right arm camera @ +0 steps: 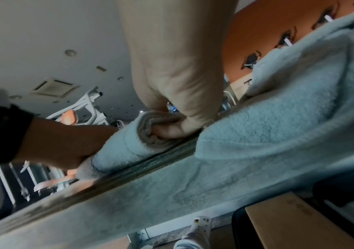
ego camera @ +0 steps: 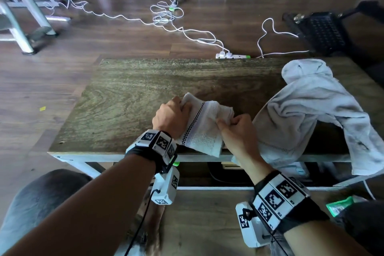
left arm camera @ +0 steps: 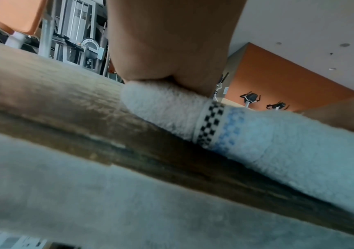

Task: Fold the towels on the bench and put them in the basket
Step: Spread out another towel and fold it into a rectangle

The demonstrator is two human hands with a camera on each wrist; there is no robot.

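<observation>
A small white towel (ego camera: 204,125) with a black checkered stripe lies folded on the wooden bench (ego camera: 128,97), its near end hanging over the front edge. My left hand (ego camera: 171,117) grips the towel's left side, fingers curled into the cloth (left arm camera: 163,104). My right hand (ego camera: 236,129) pinches the folded layers on the towel's right side (right arm camera: 150,133). A larger grey towel (ego camera: 307,114) lies crumpled on the bench's right end and drapes over the front edge. A black basket (ego camera: 322,31) stands on the floor beyond the bench, at the far right.
White cables (ego camera: 166,16) and a power strip (ego camera: 230,55) lie on the wood floor behind the bench. Grey metal frames (ego camera: 22,10) stand at the far left. A cardboard box (right arm camera: 303,224) sits under the bench.
</observation>
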